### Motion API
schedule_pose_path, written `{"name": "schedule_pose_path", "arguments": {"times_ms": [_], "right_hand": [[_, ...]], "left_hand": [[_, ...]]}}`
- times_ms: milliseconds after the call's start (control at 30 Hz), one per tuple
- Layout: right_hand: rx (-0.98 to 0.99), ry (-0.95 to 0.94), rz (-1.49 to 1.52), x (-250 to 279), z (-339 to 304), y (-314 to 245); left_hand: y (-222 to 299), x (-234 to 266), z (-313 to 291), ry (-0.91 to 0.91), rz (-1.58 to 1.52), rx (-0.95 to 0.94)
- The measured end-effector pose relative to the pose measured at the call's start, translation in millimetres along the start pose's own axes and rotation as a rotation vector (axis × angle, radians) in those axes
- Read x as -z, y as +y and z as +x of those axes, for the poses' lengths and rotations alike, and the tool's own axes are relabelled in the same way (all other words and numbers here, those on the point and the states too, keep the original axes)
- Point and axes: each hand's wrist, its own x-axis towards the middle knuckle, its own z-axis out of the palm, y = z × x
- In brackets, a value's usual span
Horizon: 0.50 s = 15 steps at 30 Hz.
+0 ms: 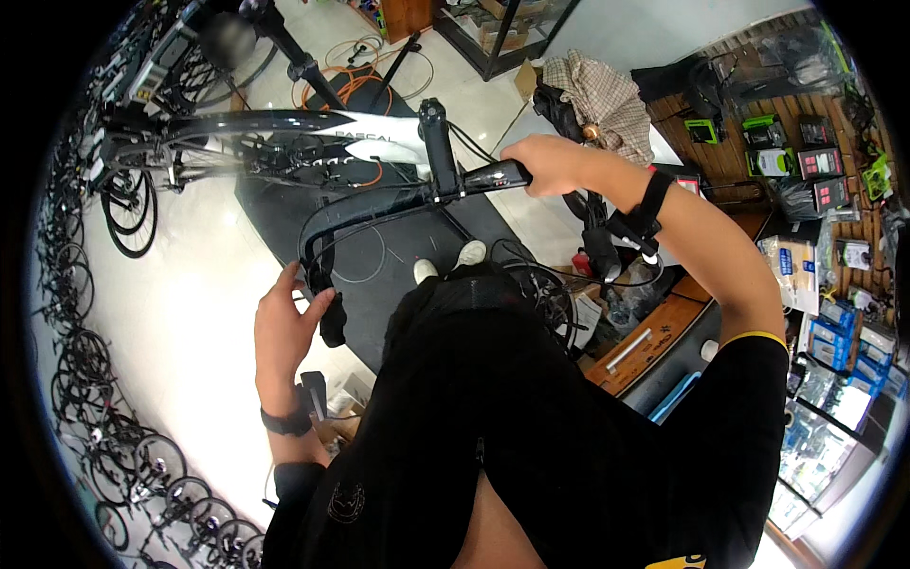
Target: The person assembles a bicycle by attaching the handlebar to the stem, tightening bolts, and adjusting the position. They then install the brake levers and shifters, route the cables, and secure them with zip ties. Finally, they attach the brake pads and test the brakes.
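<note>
A drop handlebar (370, 211) with a black stem (436, 142) sits at the front of a white and black bicycle frame (384, 135). My right hand (552, 163) is closed around the right part of the bar, beside a dark glossy section. At the bar's left end, the thumb and index finger of my left hand (292, 318) are on either side of the black brake lever (317, 275) and touch it. A black hanging piece (332, 327) is just below that thumb. Thin cables (469, 140) loop near the stem. The far side of the right grip is hidden.
I stand on a dark mat (379, 251). Behind the frame, a repair stand post (313, 76) rises near orange hose (355, 90). On the right are a wooden drawer (640, 356), a checked cloth (607, 104) and a wall of packaged parts. Several bicycles (156, 465) line the left.
</note>
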Motion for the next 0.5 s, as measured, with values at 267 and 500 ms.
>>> {"name": "schedule_pose_path", "arguments": {"times_ms": [267, 500], "right_hand": [[0.159, -0.144, -0.011, 34, 9, 20], [0.29, -0.222, -0.114, 43, 37, 45]], "left_hand": [[12, -27, -17, -0.034, -0.188, 0.08], [54, -56, -36, 0.021, -0.167, 0.259]]}}
